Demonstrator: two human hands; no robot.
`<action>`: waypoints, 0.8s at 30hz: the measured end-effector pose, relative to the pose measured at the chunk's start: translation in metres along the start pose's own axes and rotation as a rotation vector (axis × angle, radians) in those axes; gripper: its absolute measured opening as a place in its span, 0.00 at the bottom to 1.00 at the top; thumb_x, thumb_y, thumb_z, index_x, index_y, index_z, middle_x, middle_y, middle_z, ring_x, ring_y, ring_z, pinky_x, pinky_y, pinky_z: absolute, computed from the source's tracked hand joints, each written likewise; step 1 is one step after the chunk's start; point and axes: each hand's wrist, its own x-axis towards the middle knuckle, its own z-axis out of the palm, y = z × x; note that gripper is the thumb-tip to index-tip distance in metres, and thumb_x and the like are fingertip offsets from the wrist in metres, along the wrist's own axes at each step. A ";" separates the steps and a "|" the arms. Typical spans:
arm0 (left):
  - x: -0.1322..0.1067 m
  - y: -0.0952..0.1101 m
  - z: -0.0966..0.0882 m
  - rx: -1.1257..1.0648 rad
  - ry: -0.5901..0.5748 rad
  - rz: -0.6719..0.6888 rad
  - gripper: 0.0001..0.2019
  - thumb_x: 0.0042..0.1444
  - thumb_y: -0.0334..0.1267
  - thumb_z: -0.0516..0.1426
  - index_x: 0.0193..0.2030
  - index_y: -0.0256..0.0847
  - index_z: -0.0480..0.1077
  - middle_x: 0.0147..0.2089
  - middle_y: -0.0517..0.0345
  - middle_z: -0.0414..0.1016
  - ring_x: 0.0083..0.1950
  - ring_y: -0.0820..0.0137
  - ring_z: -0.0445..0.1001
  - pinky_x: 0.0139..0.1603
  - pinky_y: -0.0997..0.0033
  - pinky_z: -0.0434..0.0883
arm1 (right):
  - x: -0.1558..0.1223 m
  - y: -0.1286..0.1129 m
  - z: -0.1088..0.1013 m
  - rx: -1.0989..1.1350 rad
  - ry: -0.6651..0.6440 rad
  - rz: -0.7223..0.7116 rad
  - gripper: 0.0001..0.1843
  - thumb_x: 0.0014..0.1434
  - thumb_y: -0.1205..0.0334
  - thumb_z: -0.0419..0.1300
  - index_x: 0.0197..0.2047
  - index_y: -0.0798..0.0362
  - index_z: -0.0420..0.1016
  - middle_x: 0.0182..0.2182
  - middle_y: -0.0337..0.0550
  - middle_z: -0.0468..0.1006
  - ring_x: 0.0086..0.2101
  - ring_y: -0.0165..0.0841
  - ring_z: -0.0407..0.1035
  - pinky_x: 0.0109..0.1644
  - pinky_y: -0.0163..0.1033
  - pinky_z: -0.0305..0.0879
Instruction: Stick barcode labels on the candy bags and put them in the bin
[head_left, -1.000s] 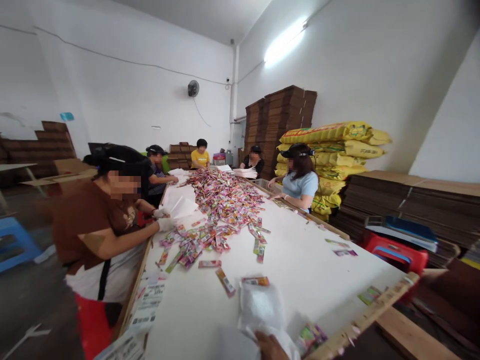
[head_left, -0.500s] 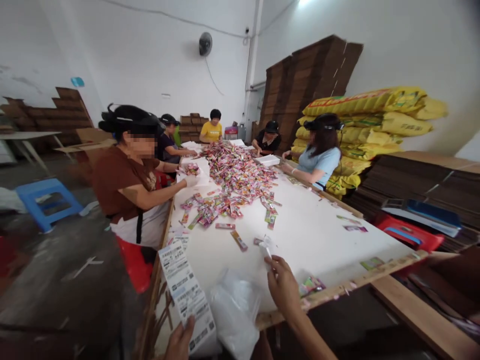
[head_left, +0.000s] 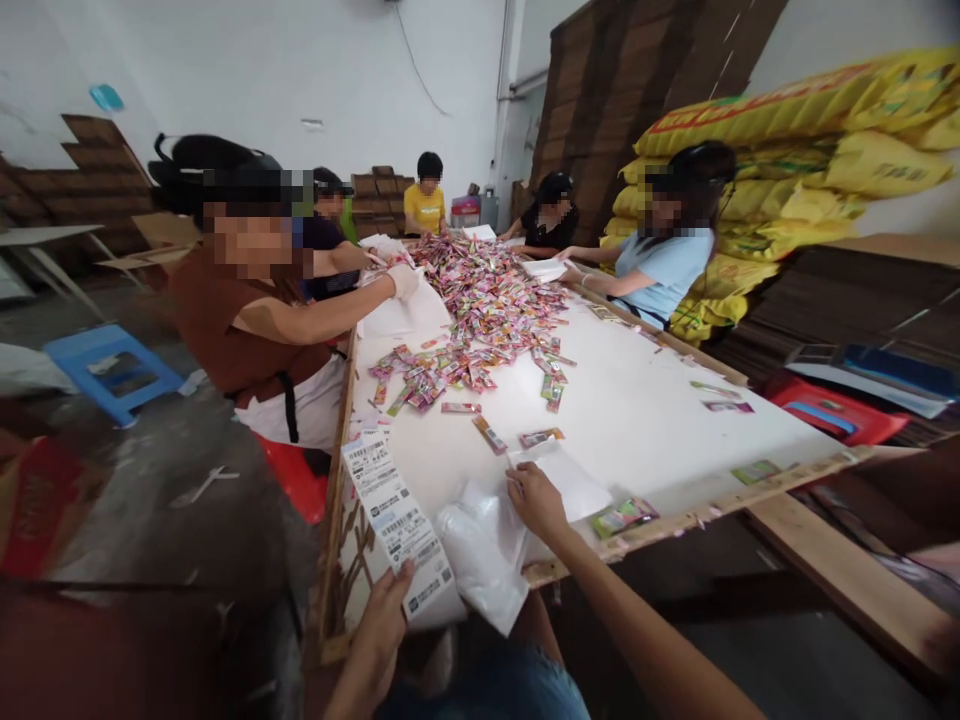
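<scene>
My left hand (head_left: 384, 618) grips the lower end of a long strip of barcode labels (head_left: 394, 520) that hangs over the near left corner of the white table (head_left: 645, 420). My right hand (head_left: 534, 498) is closed on the edge of a flat white bag (head_left: 564, 480) lying on the table. A heap of limp white plastic bags (head_left: 484, 560) spills over the near edge between my hands. A few colourful sachets (head_left: 622, 517) lie just right of my right hand.
A big pile of colourful sachets (head_left: 480, 310) covers the far table. Several people sit along both sides sorting them. Yellow sacks (head_left: 787, 150), flattened cardboard (head_left: 862, 300), a red bin (head_left: 832, 412) stand right; a blue stool (head_left: 109, 370) stands left.
The view has tilted down and nearer the table. My right hand lowered the white bag flat onto the table. My left hand still holds the label strip.
</scene>
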 end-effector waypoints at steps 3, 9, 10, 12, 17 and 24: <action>-0.005 0.003 0.007 -0.039 -0.051 -0.062 0.19 0.55 0.32 0.56 0.54 0.33 0.68 0.51 0.43 0.76 0.56 0.60 0.71 0.57 0.59 0.68 | 0.005 0.000 0.007 -0.091 -0.072 0.006 0.17 0.62 0.64 0.47 0.40 0.55 0.78 0.46 0.51 0.72 0.46 0.37 0.68 0.47 0.37 0.63; 0.027 0.017 -0.001 0.021 -0.021 0.024 0.19 0.56 0.36 0.56 0.54 0.34 0.68 0.49 0.43 0.77 0.53 0.59 0.73 0.54 0.58 0.71 | -0.012 -0.018 0.020 -0.082 -0.103 -0.036 0.16 0.61 0.62 0.49 0.35 0.56 0.79 0.39 0.53 0.75 0.39 0.36 0.70 0.45 0.38 0.63; 0.032 0.021 -0.004 0.027 -0.014 0.039 0.19 0.56 0.36 0.56 0.54 0.34 0.68 0.48 0.43 0.78 0.52 0.59 0.74 0.53 0.58 0.71 | -0.013 -0.018 0.018 -0.013 -0.110 -0.059 0.16 0.61 0.61 0.50 0.37 0.55 0.79 0.39 0.51 0.76 0.38 0.35 0.71 0.44 0.37 0.63; 0.040 0.026 -0.010 0.034 0.008 0.056 0.18 0.57 0.34 0.55 0.54 0.33 0.68 0.47 0.44 0.78 0.51 0.60 0.74 0.53 0.59 0.72 | -0.011 -0.007 0.009 0.172 -0.112 -0.095 0.15 0.61 0.60 0.50 0.42 0.52 0.78 0.39 0.47 0.77 0.37 0.33 0.71 0.44 0.35 0.64; 0.044 0.031 -0.020 0.079 0.007 0.036 0.17 0.57 0.34 0.54 0.52 0.34 0.68 0.46 0.45 0.79 0.50 0.59 0.75 0.50 0.58 0.74 | -0.002 0.079 -0.032 0.022 -0.092 0.136 0.17 0.59 0.67 0.48 0.48 0.52 0.73 0.47 0.46 0.74 0.44 0.33 0.69 0.49 0.38 0.61; 0.047 0.031 -0.020 0.055 -0.014 0.030 0.20 0.55 0.34 0.57 0.55 0.33 0.66 0.46 0.44 0.79 0.51 0.58 0.74 0.50 0.59 0.74 | -0.022 0.157 -0.063 -0.236 -0.344 0.220 0.10 0.45 0.62 0.63 0.35 0.51 0.76 0.39 0.46 0.76 0.46 0.46 0.66 0.51 0.53 0.53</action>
